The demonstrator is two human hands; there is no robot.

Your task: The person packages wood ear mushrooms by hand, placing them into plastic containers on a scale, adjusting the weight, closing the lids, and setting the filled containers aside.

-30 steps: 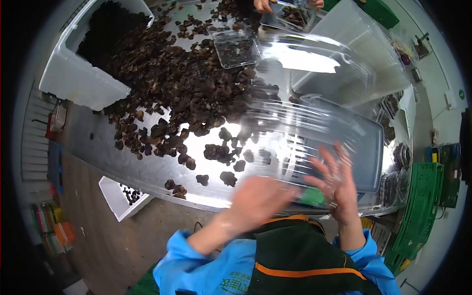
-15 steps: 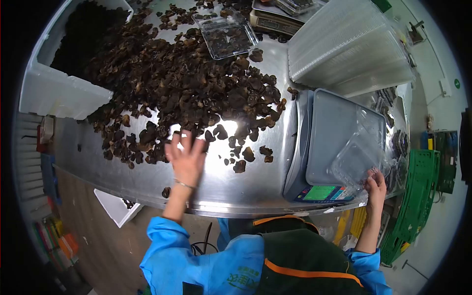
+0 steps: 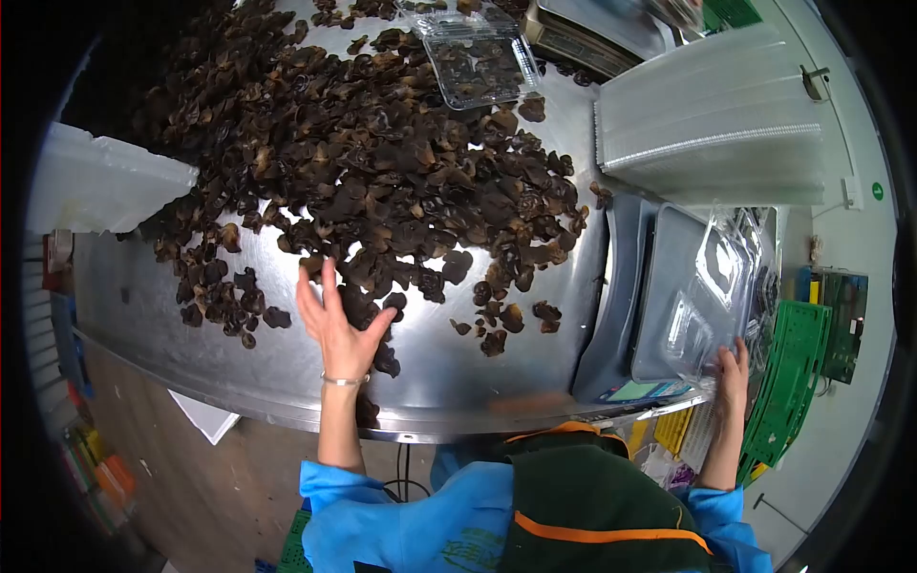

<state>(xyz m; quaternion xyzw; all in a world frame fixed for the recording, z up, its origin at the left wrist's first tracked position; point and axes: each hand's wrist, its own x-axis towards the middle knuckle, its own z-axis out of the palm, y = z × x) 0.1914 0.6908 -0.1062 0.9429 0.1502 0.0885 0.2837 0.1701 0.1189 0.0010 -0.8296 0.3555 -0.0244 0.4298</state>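
My left hand [image 3: 336, 325] lies open on the steel table [image 3: 287, 368], fingers spread, touching the near edge of a big pile of dark dried fungus pieces [image 3: 373, 181]. A thin bracelet rings its wrist. At the far right my right hand [image 3: 734, 368] holds the near edge of a clear, empty hinged plastic box [image 3: 712, 301] that rests open on the grey weighing scale [image 3: 659, 286]. The scale's small green display [image 3: 635, 391] faces me.
A tall stack of clear plastic boxes [image 3: 712, 124] stands behind the scale. A filled clear box [image 3: 478, 62] lies at the far side of the pile. A white crate [image 3: 95, 181] sits at the left. Green crates [image 3: 788, 382] stand on the floor at the right.
The clear box went from in front of my face down onto the scale, with my right hand on it. My left hand reached out to the fungus pile and now rests at its near edge.
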